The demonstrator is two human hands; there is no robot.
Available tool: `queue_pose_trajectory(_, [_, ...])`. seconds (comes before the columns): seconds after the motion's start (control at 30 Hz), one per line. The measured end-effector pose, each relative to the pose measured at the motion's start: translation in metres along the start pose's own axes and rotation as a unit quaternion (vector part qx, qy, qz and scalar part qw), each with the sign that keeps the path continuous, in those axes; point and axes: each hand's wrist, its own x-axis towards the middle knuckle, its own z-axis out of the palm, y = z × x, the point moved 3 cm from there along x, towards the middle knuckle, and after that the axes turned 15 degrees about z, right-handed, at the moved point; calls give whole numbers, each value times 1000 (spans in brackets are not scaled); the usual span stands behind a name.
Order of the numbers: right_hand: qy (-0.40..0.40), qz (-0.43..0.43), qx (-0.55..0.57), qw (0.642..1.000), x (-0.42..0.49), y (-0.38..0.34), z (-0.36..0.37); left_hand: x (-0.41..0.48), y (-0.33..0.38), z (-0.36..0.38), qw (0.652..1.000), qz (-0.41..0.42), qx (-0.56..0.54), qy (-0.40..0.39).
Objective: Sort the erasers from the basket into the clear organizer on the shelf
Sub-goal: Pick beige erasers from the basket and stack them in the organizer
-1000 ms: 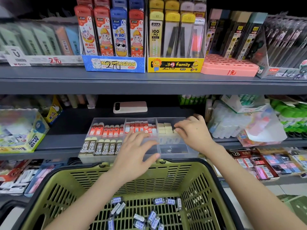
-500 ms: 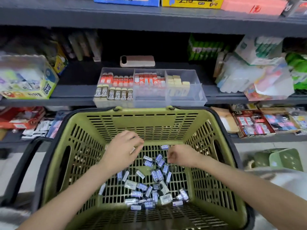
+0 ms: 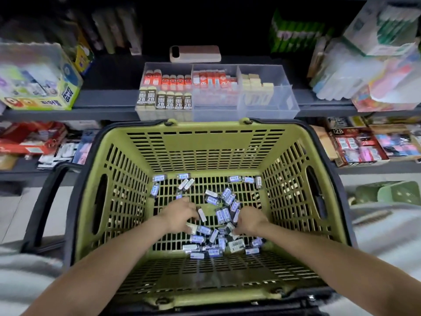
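One green shopping basket (image 3: 211, 142) is seen, with one left hand (image 3: 180, 213) and one right hand (image 3: 249, 221) counted inside it. The loose blue-labelled erasers (image 3: 227, 195) on its floor are put at some thirty; an exact count is prevented by overlap and blur. One clear organizer (image 3: 282, 103) is shown, in which six 2B erasers (image 3: 169, 101) and six red-sleeved erasers (image 3: 169, 79) are counted in the left compartment. One phone (image 3: 195, 54) is seen behind it
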Motion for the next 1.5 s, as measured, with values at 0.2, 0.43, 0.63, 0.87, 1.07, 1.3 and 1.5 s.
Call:
queue_pose_trajectory(0.2, [2,5,47,999,-1,-12,14,0,3,8,1000,20,-20,12])
queue_pose_trajectory(0.43, [-15,26,107,994,3,-13,10,-5,6,-5,944,-88,-297,113])
queue_pose_trajectory(0.63, [-143,-22,437,888,-15,-28,-30,-8,26,-34,632,-193,-714,233])
queue_pose_trajectory(0.87, [-214,-98,388,891,-28,-34,-37,-8,42,-32,510,-197,-819,173])
queue_pose_trajectory(1.07, [-83,-58,-8,995,-2,-4,11,-20,26,-25,555,-243,-773,188])
queue_pose_trajectory(1.3, [-60,-78,-48,994,-3,-2,28,-36,3,-30,597,-299,-699,255])
queue_pose_trajectory(1.5, [-117,-66,-15,991,-1,-2,22,-42,-9,-27,627,-317,-647,296])
